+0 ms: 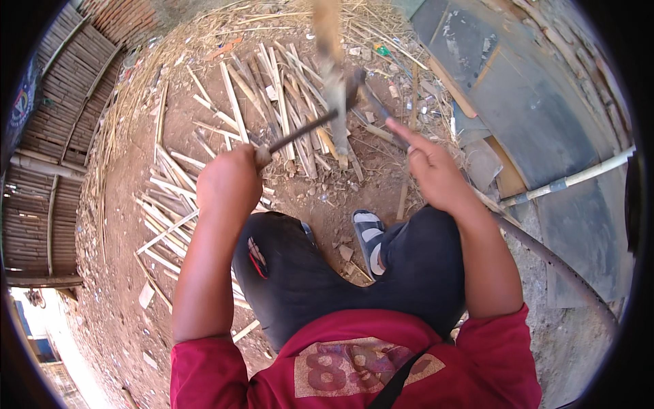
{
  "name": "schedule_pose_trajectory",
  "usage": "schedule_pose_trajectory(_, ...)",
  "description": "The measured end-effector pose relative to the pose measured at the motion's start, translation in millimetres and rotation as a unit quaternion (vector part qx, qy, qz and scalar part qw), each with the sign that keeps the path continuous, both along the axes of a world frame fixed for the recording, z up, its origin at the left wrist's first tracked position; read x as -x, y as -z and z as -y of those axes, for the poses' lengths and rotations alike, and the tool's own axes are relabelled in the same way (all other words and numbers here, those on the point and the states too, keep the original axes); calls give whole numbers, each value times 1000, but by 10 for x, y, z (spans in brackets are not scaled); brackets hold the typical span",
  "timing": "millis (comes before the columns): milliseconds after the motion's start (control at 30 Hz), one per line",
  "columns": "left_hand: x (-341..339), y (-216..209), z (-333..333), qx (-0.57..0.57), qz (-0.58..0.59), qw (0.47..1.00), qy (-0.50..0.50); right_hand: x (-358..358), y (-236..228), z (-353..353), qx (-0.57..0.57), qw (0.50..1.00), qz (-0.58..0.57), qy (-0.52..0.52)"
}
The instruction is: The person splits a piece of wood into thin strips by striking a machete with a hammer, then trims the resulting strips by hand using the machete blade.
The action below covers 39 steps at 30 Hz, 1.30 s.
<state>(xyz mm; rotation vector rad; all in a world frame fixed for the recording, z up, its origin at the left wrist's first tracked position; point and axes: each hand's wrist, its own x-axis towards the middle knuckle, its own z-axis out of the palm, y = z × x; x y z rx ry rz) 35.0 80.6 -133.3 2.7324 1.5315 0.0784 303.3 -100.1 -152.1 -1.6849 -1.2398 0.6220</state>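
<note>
My left hand [231, 178] is closed round the handle of a long dark-bladed knife [303, 131], whose blade slants up to the right. At its far end the blade meets an upright strip of wood or bamboo [334, 88], blurred toward the top. My right hand [436, 170] grips the handle of a hammer [377, 102], forefinger stretched along it. The dark hammer head lies close to the blade's tip and the strip; whether they touch, I cannot tell.
Split wooden strips [283, 102] lie heaped on the dirt ahead, with another pile [167, 204] to the left. Dark flat panels [531, 129] and a pale pole [572, 178] stand at the right. A bamboo wall [71, 88] rises at the left. My sandalled foot [370, 238] is below.
</note>
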Motion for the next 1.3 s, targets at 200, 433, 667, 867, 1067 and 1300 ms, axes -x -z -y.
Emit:
schedule_pose_trajectory(200,-6,242,-72,-6,21,1000,3,-15,-214,39,-6,996,-67,64)
schedule_pose_trajectory(433,-155,273,7,22,3,999,-32,-77,368,-53,-11,998,-17,59)
schedule_pose_trajectory(667,-317,245,97,28,10,998,-54,-187,391,7,-131,990,-27,53)
schedule_pose_trajectory(867,-472,293,82,30,-8,995,-90,-429,667,14,52,997,-20,61)
schedule_pose_trajectory(1067,-464,525,59,-7,55,996,-63,-409,586,-45,-82,993,-27,77)
schedule_pose_trajectory(1300,-327,684,80,-11,53,998,-44,-313,675,22,-31,993,40,106)
